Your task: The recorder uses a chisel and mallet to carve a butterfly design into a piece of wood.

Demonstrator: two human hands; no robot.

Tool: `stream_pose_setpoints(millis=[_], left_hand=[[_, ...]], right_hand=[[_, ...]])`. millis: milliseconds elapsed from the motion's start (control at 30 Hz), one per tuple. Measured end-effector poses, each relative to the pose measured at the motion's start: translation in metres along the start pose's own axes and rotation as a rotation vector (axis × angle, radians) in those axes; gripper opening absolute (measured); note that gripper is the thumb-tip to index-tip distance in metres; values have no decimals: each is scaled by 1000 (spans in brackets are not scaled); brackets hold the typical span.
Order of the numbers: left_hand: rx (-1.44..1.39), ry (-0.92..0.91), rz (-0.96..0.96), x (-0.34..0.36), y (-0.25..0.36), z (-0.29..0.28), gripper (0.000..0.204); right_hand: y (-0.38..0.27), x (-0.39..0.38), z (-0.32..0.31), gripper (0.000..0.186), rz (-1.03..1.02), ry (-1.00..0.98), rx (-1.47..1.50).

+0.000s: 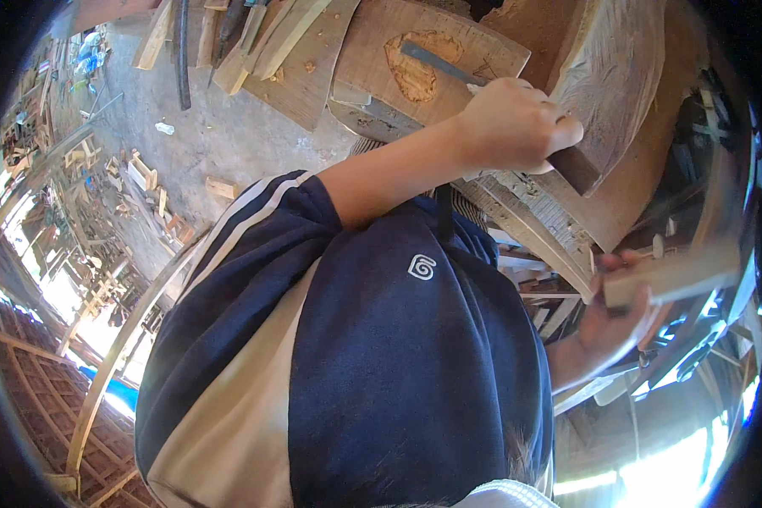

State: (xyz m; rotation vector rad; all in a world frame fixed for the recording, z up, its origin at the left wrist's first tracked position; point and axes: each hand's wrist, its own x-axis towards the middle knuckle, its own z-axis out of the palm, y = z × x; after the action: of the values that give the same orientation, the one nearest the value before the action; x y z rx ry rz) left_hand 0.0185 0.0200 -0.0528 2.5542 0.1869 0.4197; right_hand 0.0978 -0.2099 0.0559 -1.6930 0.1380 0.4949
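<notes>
My left hand (516,127) is wrapped round a chisel. The chisel's dark blade (436,61) points up and left, its tip over a rough, pale hollow (413,78) cut into a wooden board (491,59). Its dark wooden handle (576,171) sticks out below my fist. Whether the tip touches the wood I cannot tell. Lower right, my right hand (618,317) grips a pale wooden block (681,275), smeared by motion and apart from the chisel. Its exact shape is unclear.
A large curved wooden piece (614,76) stands right of the board. Beneath lies a weathered plank (533,216). Wood strips (271,42) and a dark rod (183,55) lie upper left. Offcuts (148,173) litter the concrete floor (229,140).
</notes>
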Motion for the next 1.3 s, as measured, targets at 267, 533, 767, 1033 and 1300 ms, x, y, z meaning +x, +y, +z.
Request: stream_pose_setpoints(millis=[267,533,767,1033,1300], left_hand=[[-2,-54,-2,0,1,0,35],[67,-66,-54,4,0,8,36],[100,-85,-65,5,0,12,37],[74,-97,-46,6,-1,11,36],[83,4,-31,3,-2,18,23]], right_hand=[[6,3,-12,44,75,-312,488],[-10,-2,-11,41,-111,-290,376],[43,-10,5,46,-70,-65,417],[1,13,1,40,-280,83,316],[13,-10,45,27,295,-56,-241]])
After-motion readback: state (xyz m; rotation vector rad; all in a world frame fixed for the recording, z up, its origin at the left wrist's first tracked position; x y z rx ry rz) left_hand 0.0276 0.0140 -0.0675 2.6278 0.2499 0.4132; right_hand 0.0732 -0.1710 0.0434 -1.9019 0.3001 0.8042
